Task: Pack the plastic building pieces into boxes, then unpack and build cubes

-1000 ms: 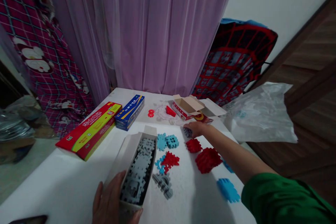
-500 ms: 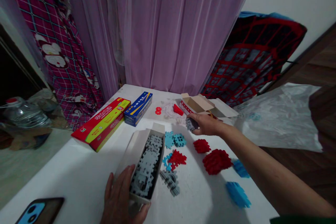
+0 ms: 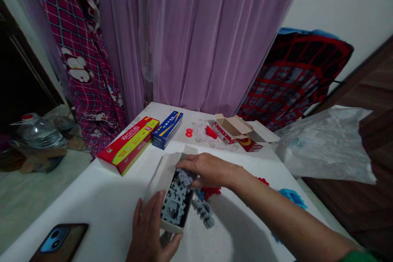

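An open white box [image 3: 172,227] stands on the white table, filled with grey toothed pieces [image 3: 173,204]. My left hand [image 3: 153,229] grips the box's near end, thumb at the front and fingers along the left side. Over the far end of the box is my right hand [image 3: 208,170], its fingers curled round a purplish-grey piece [image 3: 186,177] at the opening. Right of the box lie a stack of grey pieces [image 3: 203,213] and red pieces [image 3: 211,192], with some blue ones partly hidden by my right hand.
A red and yellow box [image 3: 130,144] and a blue box [image 3: 167,130] lie at the back left. An opened red box [image 3: 227,132] is at the back right. A phone [image 3: 61,241] lies front left; blue pieces [image 3: 293,198] sit beyond my right forearm.
My right hand has moved left and nearer, carrying grey pieces from beside the opened red box to the white box. My left hand still holds the white box. The view has shifted slightly.
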Tool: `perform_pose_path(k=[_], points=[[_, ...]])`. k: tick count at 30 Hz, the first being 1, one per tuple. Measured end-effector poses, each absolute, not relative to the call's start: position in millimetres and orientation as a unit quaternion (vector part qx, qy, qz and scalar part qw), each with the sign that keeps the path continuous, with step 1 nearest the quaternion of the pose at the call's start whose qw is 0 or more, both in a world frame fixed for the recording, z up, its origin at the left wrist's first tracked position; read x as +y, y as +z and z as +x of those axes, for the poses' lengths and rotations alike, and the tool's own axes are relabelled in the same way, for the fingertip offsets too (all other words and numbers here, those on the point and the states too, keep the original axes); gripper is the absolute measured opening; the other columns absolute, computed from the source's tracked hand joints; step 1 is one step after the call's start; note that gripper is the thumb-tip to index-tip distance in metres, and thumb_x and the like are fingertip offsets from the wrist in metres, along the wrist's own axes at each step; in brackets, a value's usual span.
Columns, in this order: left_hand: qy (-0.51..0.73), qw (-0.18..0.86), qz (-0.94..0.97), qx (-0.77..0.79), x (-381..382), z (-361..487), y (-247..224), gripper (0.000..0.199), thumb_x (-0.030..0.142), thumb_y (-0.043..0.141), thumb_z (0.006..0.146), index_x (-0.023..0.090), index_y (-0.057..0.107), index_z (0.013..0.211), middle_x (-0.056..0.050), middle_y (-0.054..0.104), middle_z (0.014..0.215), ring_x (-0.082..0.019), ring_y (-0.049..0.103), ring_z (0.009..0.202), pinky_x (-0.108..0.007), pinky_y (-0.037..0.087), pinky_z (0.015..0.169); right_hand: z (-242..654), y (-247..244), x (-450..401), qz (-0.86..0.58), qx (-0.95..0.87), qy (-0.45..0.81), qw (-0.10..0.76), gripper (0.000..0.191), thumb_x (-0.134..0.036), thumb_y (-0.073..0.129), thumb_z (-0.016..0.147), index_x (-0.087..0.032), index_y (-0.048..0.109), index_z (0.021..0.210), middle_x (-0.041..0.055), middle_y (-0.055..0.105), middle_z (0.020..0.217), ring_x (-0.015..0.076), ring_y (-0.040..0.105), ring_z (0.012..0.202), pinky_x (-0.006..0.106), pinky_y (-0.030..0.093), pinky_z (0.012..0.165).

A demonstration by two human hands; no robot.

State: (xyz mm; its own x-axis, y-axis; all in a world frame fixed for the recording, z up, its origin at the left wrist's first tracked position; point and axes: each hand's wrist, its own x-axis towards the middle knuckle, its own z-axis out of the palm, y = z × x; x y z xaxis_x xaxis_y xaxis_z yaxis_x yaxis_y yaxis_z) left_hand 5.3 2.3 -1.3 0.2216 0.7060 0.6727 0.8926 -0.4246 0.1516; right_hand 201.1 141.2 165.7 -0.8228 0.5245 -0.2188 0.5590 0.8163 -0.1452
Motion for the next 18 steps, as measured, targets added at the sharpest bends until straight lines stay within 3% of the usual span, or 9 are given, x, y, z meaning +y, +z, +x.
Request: perform_pose_path(k=[6, 11, 15, 18], points=[[-0.338, 0.122, -0.77, -0.528, 1.5, 3.7, -4.3, 0.087, 0.036, 0.059, 0.082, 0.01, 0.016, 0.153, -0.017, 0.063, 0.132, -0.028, 0.059, 0.12, -0.048, 0.03, 0.114, 211.4, 165.7, 164.1, 0.329, 0.939, -0.029, 0.1, 0.067, -0.024, 0.074, 0.076, -0.024, 0.05, 0.138, 0.0108, 0.062, 0.125, 0.024, 0.063, 0.105, 0.034, 0.047, 0.086], [-0.357, 0.124, -0.76, -0.529, 3.8, 5.3, -15.3, 0.083, 0.037, 0.057, 0.082, 0.009, 0.022, 0.152, -0.016, 0.061, 0.135, -0.026, 0.056, 0.124, -0.046, 0.021, 0.119, 211.0, 153.1, 162.3, 0.316, 0.945, 0.054, 0.062, 0.059, -0.02, 0.071, 0.08, -0.024, 0.053, 0.136, 0.0147, 0.055, 0.136, 0.0283, 0.055, 0.119, 0.041, 0.044, 0.094], [-0.358, 0.116, -0.758, -0.533, 3.0, 6.5, -14.3, 0.082, 0.036, 0.056, 0.082, 0.01, 0.022, 0.152, -0.016, 0.061, 0.135, -0.026, 0.056, 0.125, -0.046, 0.022, 0.119, 214.6, 150.9, 151.6, 0.318, 0.946, 0.026, 0.06, 0.03, -0.022, 0.061, 0.088, -0.023, 0.066, 0.118, 0.0098, 0.065, 0.118, 0.0219, 0.062, 0.101, 0.034, 0.046, 0.085], [-0.353, 0.106, -0.762, -0.533, 2.0, 7.1, -12.1, 0.082, 0.034, 0.058, 0.081, 0.011, 0.022, 0.152, -0.015, 0.061, 0.135, -0.026, 0.056, 0.125, -0.047, 0.022, 0.119, 212.5, 147.4, 144.0, 0.319, 0.946, -0.019, 0.061, 0.02, -0.032, 0.063, 0.088, -0.022, 0.07, 0.104, 0.0068, 0.069, 0.104, 0.0193, 0.063, 0.091, 0.03, 0.045, 0.078]])
